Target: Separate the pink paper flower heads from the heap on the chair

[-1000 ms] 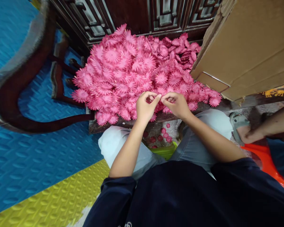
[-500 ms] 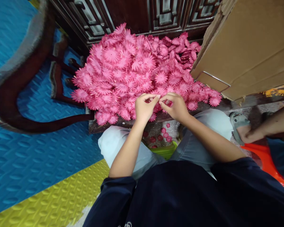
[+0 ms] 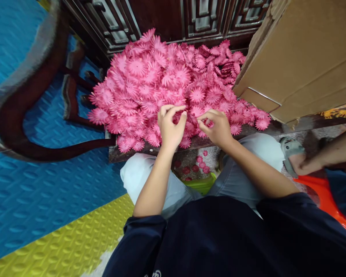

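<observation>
A large heap of pink artificial flower heads (image 3: 145,90) with thin pointed petals covers the dark wooden seat (image 3: 200,143). My left hand (image 3: 170,129) hovers over the front of the heap, its thumb and forefinger parted and nothing visible between them. To the right, my right hand (image 3: 217,126) has thumb and forefinger pinched together at the tips. Whatever is in that pinch, if anything, is too small to see. A gap separates the two hands, with pink petals showing behind it.
A cardboard box (image 3: 305,57) stands at the right end of the seat. The curved wooden armrest (image 3: 10,127) lies left. Several small flowers (image 3: 202,164) are on the floor near a green plastic thing (image 3: 200,186). Another person's foot (image 3: 300,163) is beside an orange stool (image 3: 320,192).
My hands have moved apart from fingertips touching. The left went leftward and its thumb and forefinger opened; the right shifted slightly right with its pinch kept.
</observation>
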`<state>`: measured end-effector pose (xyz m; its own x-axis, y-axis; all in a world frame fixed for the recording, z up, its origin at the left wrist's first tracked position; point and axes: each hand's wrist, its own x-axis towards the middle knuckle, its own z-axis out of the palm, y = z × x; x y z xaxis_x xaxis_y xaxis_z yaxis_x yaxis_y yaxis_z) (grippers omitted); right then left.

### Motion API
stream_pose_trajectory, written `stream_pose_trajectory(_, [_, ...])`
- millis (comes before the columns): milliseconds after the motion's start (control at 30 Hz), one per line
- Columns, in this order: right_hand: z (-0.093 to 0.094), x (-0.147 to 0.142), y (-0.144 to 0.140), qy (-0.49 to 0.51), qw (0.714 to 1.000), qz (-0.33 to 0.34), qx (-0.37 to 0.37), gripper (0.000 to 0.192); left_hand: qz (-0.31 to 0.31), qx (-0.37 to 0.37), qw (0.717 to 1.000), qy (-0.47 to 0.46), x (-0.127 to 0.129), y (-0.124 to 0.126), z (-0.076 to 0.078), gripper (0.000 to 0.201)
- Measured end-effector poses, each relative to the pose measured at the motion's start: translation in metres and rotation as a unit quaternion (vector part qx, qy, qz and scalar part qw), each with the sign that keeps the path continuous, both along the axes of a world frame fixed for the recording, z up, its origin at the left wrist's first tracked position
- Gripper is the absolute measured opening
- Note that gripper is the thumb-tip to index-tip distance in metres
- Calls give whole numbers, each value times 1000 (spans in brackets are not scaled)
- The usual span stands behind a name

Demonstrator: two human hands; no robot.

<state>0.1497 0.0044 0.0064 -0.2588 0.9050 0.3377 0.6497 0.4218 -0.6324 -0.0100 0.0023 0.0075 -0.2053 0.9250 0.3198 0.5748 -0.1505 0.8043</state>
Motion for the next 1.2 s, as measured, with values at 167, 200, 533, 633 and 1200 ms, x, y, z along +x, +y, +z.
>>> stream_pose_trajectory(167, [-2, 1, 0, -72, 996, -13, 41, 11, -35, -4, 999, 24, 1, -1, 4, 15])
stream_pose_trajectory(200, [-1, 1, 0, -96, 994, -15, 57, 12, -35, -4, 999, 30, 2, -1, 5, 15])
stream_pose_trajectory(533, [-1, 4, 1, -225, 966, 15, 130, 18, -77, -56, 995, 42, -2, 0, 5, 15])
stream_pose_trajectory(633, [0, 4, 1, -229, 966, 9, 123, 18, -98, -57, 993, 37, -1, 0, 3, 15])
stream_pose_trajectory(1200, [4, 3, 0, -118, 991, -14, 68, 14, -108, -45, 992, 48, 3, -1, 2, 14])
